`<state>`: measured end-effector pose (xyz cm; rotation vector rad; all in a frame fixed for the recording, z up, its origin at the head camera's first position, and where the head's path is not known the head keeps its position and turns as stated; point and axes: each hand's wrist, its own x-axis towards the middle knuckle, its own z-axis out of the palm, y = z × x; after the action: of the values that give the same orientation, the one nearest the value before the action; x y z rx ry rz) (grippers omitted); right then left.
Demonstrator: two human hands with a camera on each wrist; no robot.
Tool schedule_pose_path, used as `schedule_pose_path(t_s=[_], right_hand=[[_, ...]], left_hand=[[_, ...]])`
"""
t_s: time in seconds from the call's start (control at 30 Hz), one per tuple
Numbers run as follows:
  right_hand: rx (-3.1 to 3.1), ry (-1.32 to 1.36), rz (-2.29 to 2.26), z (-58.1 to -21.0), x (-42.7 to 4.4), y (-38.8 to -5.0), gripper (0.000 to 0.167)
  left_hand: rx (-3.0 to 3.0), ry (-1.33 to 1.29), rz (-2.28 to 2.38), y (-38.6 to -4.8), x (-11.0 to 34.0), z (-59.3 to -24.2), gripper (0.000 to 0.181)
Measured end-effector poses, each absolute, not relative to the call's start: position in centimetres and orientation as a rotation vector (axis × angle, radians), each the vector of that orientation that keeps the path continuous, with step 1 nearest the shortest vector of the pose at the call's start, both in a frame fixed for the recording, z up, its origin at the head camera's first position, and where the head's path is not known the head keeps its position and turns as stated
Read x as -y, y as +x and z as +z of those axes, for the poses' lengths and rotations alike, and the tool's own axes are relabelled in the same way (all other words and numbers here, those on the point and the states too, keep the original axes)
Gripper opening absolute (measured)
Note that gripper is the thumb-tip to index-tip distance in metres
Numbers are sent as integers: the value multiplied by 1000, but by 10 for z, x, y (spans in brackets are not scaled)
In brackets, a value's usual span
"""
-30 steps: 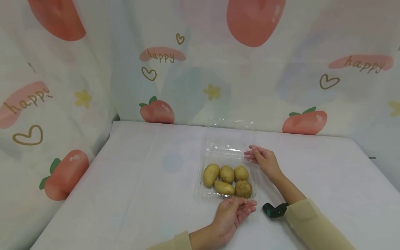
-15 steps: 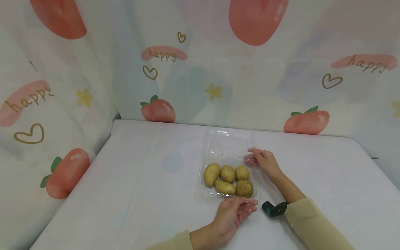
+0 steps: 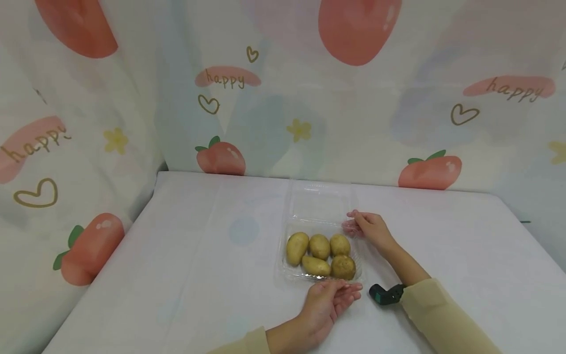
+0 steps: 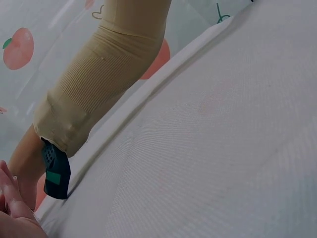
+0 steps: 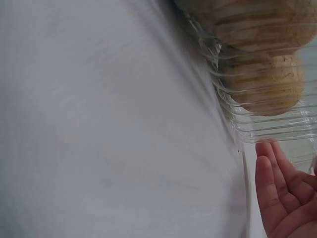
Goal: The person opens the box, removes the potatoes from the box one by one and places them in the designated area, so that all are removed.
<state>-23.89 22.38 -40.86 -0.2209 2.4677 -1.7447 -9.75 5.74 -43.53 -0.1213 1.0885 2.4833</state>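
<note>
A clear plastic clamshell box [image 3: 360, 260] stands on the white-covered table with its lid [image 3: 320, 202] folded back. Several yellow potatoes [image 3: 320, 247] lie in its base. My left hand [image 3: 326, 306] rests along the front edge, fingers extended to the right; whether they touch the box is unclear. At the rear right corner, by the hinge, is my right hand [image 3: 371, 228], its fingertips partly seen through clear plastic. In the right wrist view, straight fingers [image 5: 267, 186] reach the ribbed wall [image 5: 292, 124] below a potato [image 5: 267, 87]. The left wrist view catches only some left fingers [image 4: 15, 198].
A black wrist-worn device [image 3: 386, 295] sits at the right sleeve cuff [image 3: 417, 295]. The white tablecloth [image 3: 199, 275] spreads around the box. A patterned curtain [image 3: 274, 108] hangs behind the table and along its left side.
The lid has tipped farther back and now lies lower behind the base. Both hands keep nearly the same places, and the potatoes have not moved.
</note>
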Motion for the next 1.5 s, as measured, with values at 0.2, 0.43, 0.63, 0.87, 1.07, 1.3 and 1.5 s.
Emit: schedule_pose_path(t_s=[0.2,0.43,0.63,0.87,1.07,1.3,1.5], right_hand=[[-2426,-251,-1750,-410,-225,-241,42],[-2475,-230,-1726,-408,-223,-241,44],[-2546,-176,-1687,-405,-222,-236,46],[-2563,-148,-1719,-403,-219,-235,48],[-2553,-102,-1695,-406,-218,-231,48],[-2475,-122,-1757,-409,-216,-230,47],[-2428,-160,-1831,-409,-219,-229,46]], left_hand=[[-1071,-120,2482,-98,-57,-437,9],[-1073,-108,2480,-99,-57,-438,9],[-1079,-122,2472,-97,-57,-436,8],[-1099,-134,2481,-97,-58,-435,10],[-1268,-259,2456,-91,-60,-435,18],[-1429,-64,2191,-77,-53,-421,16],[-1772,622,2228,-81,-12,-401,22]])
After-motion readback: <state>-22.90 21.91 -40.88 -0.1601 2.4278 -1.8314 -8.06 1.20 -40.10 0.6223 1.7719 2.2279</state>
